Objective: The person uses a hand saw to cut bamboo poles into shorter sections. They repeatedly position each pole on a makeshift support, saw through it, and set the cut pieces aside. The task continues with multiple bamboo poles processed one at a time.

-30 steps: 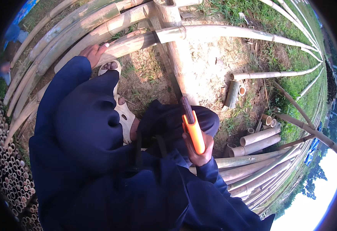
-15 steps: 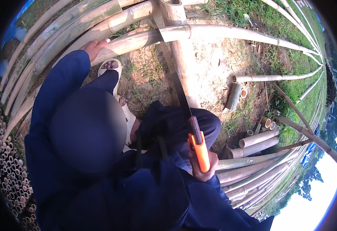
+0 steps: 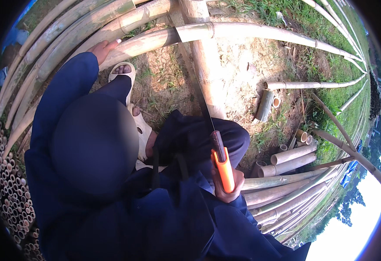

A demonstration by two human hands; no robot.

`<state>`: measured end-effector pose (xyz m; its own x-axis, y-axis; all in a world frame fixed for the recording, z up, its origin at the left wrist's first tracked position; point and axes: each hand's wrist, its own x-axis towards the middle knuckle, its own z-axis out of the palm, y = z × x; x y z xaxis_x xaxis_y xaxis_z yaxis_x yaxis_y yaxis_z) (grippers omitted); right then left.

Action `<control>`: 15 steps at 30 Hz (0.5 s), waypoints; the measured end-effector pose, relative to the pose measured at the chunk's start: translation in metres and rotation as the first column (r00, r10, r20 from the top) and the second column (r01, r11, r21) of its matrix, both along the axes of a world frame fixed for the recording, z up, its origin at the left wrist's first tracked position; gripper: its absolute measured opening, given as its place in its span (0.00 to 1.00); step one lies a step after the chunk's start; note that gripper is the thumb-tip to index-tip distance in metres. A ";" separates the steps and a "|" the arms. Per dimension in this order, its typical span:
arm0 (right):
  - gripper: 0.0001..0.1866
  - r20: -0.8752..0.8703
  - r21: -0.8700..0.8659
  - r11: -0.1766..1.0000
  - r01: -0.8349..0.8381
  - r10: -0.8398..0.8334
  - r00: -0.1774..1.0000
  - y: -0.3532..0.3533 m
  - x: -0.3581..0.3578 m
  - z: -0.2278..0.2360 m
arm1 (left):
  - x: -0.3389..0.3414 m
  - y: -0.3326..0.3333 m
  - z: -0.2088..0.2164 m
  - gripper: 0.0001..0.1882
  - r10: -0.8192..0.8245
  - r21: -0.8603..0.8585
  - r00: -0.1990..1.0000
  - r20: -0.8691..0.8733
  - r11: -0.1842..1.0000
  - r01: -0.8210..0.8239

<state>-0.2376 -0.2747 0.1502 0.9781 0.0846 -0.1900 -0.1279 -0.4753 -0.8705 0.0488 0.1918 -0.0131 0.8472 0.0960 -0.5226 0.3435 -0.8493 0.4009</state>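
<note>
A bamboo pole (image 3: pixel 260 31) runs across the upper part of the head view, lying over a thicker bamboo log (image 3: pixel 208 74). My left hand (image 3: pixel 102 51) is closed on the pole's left stretch, thumb along its top. In my right hand (image 3: pixel 230 186) is a handsaw (image 3: pixel 203 102), gripped by its orange and dark brown handle. Its long blade slants up and left from the handle and meets the pole just left of the log. How deep the blade sits in the bamboo cannot be made out.
Long bamboo poles (image 3: pixel 64 48) lie at the upper left, above a stack of cut tube ends (image 3: pixel 14 191). Short bamboo pieces (image 3: pixel 290 162) and more poles (image 3: pixel 286 200) lie at right. My sandalled feet (image 3: pixel 125 76) are close below the pole.
My right hand and the saw handle have shifted slightly left. My left hand has moved a little left and up in view, still on the pole.
</note>
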 end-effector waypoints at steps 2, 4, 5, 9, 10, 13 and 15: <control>0.16 0.050 0.056 0.998 0.017 -0.019 0.999 0.019 0.045 -0.029 | 0.007 -0.003 -0.005 0.53 0.017 -0.038 0.999 -0.046 0.999 -0.019; 0.08 0.081 0.131 0.989 0.066 -0.077 0.994 0.051 0.118 -0.071 | 0.030 -0.017 -0.033 0.54 -0.034 -0.106 0.999 -0.032 0.994 0.030; 0.10 0.078 0.264 0.957 0.119 -0.144 0.986 0.064 0.140 -0.079 | 0.037 -0.008 -0.041 0.55 -0.058 -0.126 0.997 -0.053 0.991 0.051; 0.06 -0.027 0.164 0.986 0.005 -0.001 1.000 0.046 0.099 -0.059 | 0.023 0.032 -0.036 0.54 -0.227 -0.188 0.972 -0.068 0.959 0.211; 0.10 -0.058 0.151 0.988 0.036 -0.028 0.998 0.039 0.078 -0.049 | 0.020 0.027 -0.028 0.53 -0.226 -0.173 0.972 -0.070 0.962 0.211; 0.21 0.033 0.053 0.998 0.022 -0.024 0.999 0.018 0.033 -0.022 | 0.017 0.004 -0.010 0.50 -0.025 -0.064 0.996 -0.091 0.998 0.019; 0.17 -0.006 0.232 0.966 0.114 -0.116 0.993 0.033 0.069 -0.029 | 0.008 0.001 -0.017 0.47 -0.004 -0.084 1.000 -0.028 0.996 0.002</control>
<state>-0.1684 -0.2416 0.1208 0.9852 0.0126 -0.1707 -0.1626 -0.2431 -0.9563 0.0566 0.1929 -0.0298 0.8323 0.0486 -0.5522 0.3533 -0.8142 0.4608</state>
